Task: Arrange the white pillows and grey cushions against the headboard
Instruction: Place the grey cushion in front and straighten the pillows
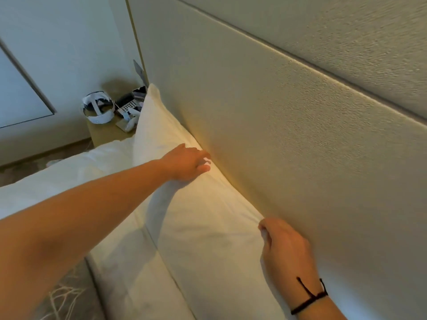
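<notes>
Here, the right hand [285,248] is seen at the lower right of the frame, its grip pinched on the upper edge of a white pillow [196,218], the cloth gathered into creases at the fingertips. A dark cord bracelet [310,296] is worn on that wrist. The left hand [189,163] is laid near the middle of the frame, its grip spread, the palm and fingers pressed flat on the same upper edge of the pillow, farther along toward the upper left.

The pillow is stood on its long side and leaned against the pale, textured headboard [288,123], touching it along the top edge; it runs from the lower middle of the frame up to a pointed corner at the upper left of centre. A second white pillow [129,269] is seen in front of it, lower in the frame and partly shaded by the left forearm. White bedding [69,176] is spread at the left, and a grey patterned fabric [67,299] is seen at the lower left corner.

Beyond the pillow's far corner, a bedside desk [104,132] is placed at the upper left, on which a white headset [98,109] and a cluster of small items, too blurred to be told apart, are kept.
</notes>
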Motion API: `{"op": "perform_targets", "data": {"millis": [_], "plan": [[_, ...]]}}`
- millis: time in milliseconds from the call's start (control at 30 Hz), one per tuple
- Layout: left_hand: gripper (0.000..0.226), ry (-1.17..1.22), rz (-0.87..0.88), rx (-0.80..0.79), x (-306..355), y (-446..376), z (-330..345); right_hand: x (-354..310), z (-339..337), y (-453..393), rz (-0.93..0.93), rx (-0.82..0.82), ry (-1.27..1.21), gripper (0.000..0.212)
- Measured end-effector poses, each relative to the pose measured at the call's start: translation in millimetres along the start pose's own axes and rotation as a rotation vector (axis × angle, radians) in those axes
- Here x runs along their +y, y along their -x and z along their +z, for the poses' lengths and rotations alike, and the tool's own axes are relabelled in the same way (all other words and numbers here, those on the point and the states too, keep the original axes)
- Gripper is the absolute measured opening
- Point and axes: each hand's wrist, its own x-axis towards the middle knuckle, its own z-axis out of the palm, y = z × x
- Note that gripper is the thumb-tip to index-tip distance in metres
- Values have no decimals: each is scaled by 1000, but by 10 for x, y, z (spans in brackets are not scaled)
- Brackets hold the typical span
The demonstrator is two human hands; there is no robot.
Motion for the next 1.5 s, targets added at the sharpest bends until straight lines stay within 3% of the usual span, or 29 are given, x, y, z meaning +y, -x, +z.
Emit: {"op": "perform_targets", "data": {"millis": [100,267,400,500,667,767,867,967,1067,1200,1367,1500], "plan": [[55,-142,171,-100,129,274,61,59,16,38,11,-7,46,22],[58,-164,230,-58,299,672,159,263,-27,329,55,-97,179,21],[66,-105,198,-21,415,1021,309,447,-196,589,93,-64,-40,25],[71,-64,148,1,443,1329,490,533,-304,755,39,60,-196,27],[64,-92,79,-57,164,1787,696,432,-340,962,9,183,78,16],[67,-99,-35,-106,-29,2006,769,63,-215,1174,-239,268,63,6],[64,-253,-32,-267,-170,2157,856,-382,189,1438,-384,57,-32,16],[63,-417,-3,-458,-249,2233,997,-656,782,1585,-223,-333,-48,41],[58,-485,-24,-488,-257,2229,1098,-763,1217,1620,-75,-550,-18,61],[24,-644,-1,-421,-264,2154,1048,-856,1482,1606,11,-609,-6,54],[22,-675,56,-387,-409,2236,918,-1009,1563,1544,-127,-612,-7,28],[26,-565,111,-348,-731,2450,645,-1184,1506,1652,-173,-545,-79,33]]}}
